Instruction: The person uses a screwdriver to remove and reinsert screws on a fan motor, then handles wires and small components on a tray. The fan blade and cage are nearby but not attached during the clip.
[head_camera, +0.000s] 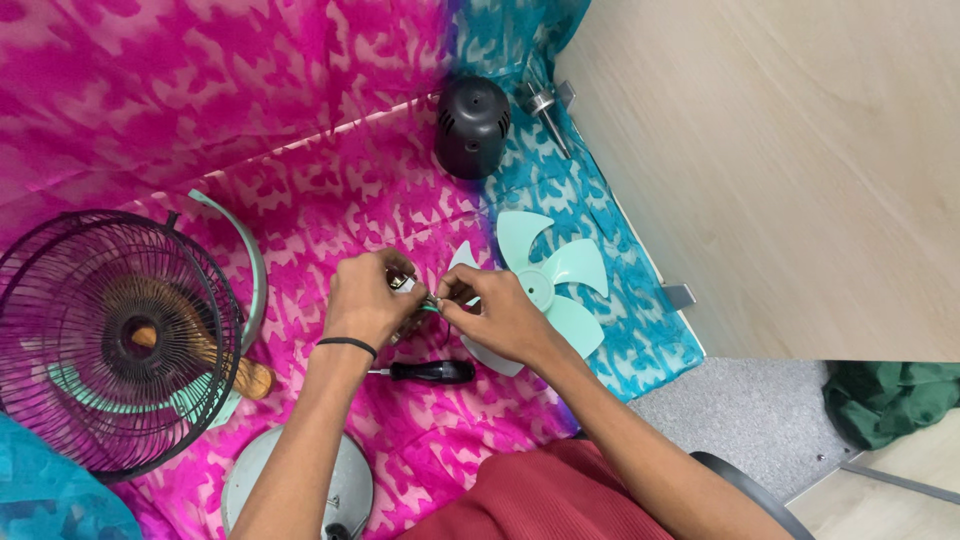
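My left hand (366, 300) and my right hand (495, 313) meet above a pink and teal patterned cloth (330, 180). Both pinch a small part (424, 299) made of metal bits and thin green wire; most of it is hidden by the fingers. Under my right hand lies a mint green fan blade (548, 285). A black-handled screwdriver (432, 372) rests on the cloth just below my hands.
A dark wire fan guard (105, 335) with a mint rim stands at left, a wooden handle (240, 375) poking out of it. A black motor cover (472, 125) and a metal shaft (548, 112) lie at the back. A grey round base (300, 480) sits near me. A wooden panel (780, 170) is at right.
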